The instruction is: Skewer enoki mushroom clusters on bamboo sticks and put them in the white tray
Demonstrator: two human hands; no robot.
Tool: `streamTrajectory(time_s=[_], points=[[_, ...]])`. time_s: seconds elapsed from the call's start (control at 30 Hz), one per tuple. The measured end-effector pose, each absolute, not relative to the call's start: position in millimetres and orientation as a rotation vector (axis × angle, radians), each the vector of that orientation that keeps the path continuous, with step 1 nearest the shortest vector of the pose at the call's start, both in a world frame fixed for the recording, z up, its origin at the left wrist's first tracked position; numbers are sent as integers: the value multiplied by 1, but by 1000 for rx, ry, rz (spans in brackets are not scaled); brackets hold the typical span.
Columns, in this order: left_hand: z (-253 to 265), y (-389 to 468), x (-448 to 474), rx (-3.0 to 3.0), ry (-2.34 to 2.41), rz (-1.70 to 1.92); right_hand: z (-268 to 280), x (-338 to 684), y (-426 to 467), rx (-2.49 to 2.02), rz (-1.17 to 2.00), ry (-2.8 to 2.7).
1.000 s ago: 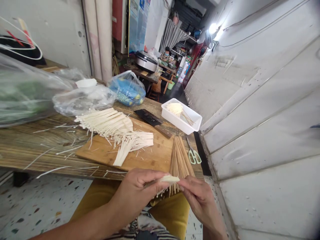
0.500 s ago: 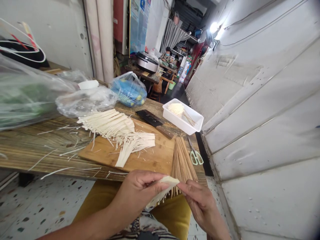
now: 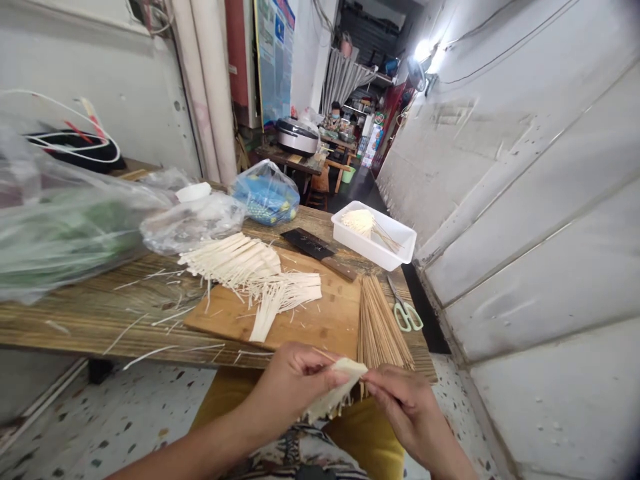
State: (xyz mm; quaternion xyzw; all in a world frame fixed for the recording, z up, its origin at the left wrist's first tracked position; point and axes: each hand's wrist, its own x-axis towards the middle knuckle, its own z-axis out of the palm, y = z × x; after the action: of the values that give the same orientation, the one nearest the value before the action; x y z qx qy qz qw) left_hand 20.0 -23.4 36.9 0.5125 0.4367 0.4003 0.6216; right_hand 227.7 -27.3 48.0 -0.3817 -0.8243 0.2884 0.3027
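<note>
My left hand (image 3: 293, 383) is closed on a flat bunch of enoki mushrooms (image 3: 334, 395), whose caps hang down over my lap. A thin bamboo skewer (image 3: 324, 354) shows above the left fingers, at the bunch's upper edge. At the bunch's right edge my right hand (image 3: 407, 407) pinches the skewer's other end, mostly hidden by the fingers. More enoki mushrooms (image 3: 240, 263) lie spread on a wooden cutting board (image 3: 335, 313) beyond my hands. A bundle of bamboo skewers (image 3: 380, 320) rests just right of the board.
A cleaver (image 3: 310, 244) lies at the board's far edge. Green-handled scissors (image 3: 407, 315) are near the table's right edge. A white tray (image 3: 375, 253) holds skewered enoki. Plastic bags (image 3: 65, 233) crowd the left. A person (image 3: 336, 119) sits far back; a wall (image 3: 525, 220) runs along the right.
The view has shifted, so everything appears slightly lower and further right. The skewer now shows above my left fingers. Both hands keep their hold at the bunch.
</note>
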Motion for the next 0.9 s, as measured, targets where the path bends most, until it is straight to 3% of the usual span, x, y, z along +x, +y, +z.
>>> streamTrajectory(time_s=[0.17,0.3,0.37,0.47,0.53,0.67,0.9], points=[[25,-19,25,1294,1059,994,35,220,-22,-1126,626,-2041],[17,-1,-28,1939,1264,1187,26,230,-17,-1226,552,-1894],[14,9,-67,2510,1231,1008,23,238,-15,-1282,514,-1825],[7,19,-113,2895,1161,440,18,245,-14,-1351,492,-1745],[1,22,-130,2902,1111,201,15,246,-13,-1373,500,-1718],[-10,33,-136,2764,933,78,12,242,-12,-1337,501,-1742],[-20,61,-126,2424,732,306,12,237,-14,-1327,498,-1775]])
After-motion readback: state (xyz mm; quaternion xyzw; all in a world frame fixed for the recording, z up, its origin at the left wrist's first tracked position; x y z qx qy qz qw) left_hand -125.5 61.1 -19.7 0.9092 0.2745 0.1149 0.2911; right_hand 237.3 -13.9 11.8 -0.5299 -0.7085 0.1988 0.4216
